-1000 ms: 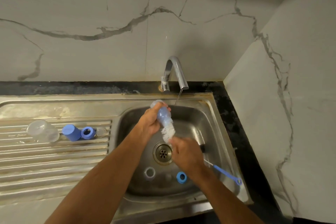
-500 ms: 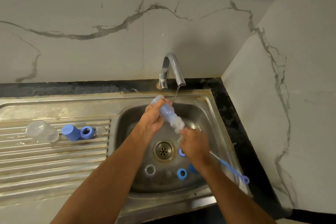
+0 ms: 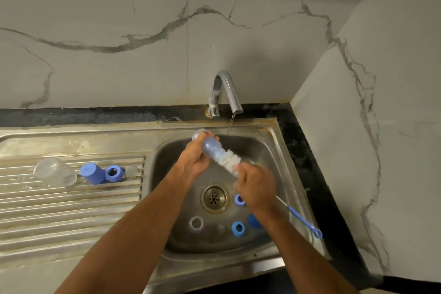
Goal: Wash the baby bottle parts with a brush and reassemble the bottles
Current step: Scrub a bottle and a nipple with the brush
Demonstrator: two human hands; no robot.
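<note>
Noted: steel sink (image 3: 274, 150) below veined marble walls, left hand (image 3: 194, 162) clasping translucent bottle (image 3: 211, 148), right hand (image 3: 256, 187) gripping bristled brush (image 3: 230, 161).

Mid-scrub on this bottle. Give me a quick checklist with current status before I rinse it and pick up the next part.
1. Left hand grips bottle: ok.
2. Right hand holds brush near the bristles: ok.
3. Bristles fully out of bottle: not ok, partly inside.
4. Tap running: ok, thin stream.
5. Bottle under stream: not ok, beside it.
6. Blue rings clear of drain: ok.
</note>
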